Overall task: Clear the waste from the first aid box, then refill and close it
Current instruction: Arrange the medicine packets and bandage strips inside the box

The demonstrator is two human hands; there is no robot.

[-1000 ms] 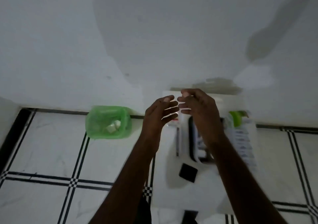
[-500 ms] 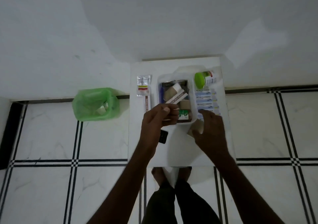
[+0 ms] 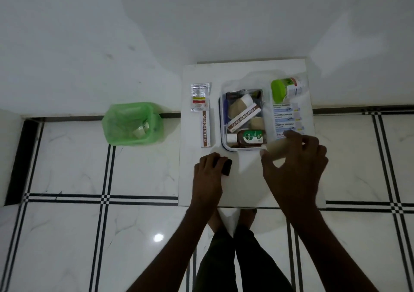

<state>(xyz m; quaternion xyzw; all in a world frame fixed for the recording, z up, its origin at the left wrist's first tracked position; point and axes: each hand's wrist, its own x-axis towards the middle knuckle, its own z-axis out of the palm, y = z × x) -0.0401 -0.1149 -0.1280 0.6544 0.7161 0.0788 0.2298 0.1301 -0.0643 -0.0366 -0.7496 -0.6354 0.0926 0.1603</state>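
1. Refill step by the look of it, judged from the clear rectangular plastic first aid box (image 3: 243, 121) sitting open on the white table (image 3: 246, 184).
2. Left hand (image 3: 209, 175) closed on a small flat black object (image 3: 226, 167); right hand (image 3: 295, 168) curled around a beige roll (image 3: 274, 151) beside the box's near right corner.
3. Next: lowering the roll into the crowded box, already packed with a brown antiseptic bottle (image 3: 249, 137), an ointment carton (image 3: 244, 118), beige rolls.

light: dim, bluish | glare: spot on floor tile (image 3: 158, 237) | shadows: soft on wall | edges: wide-angle bending
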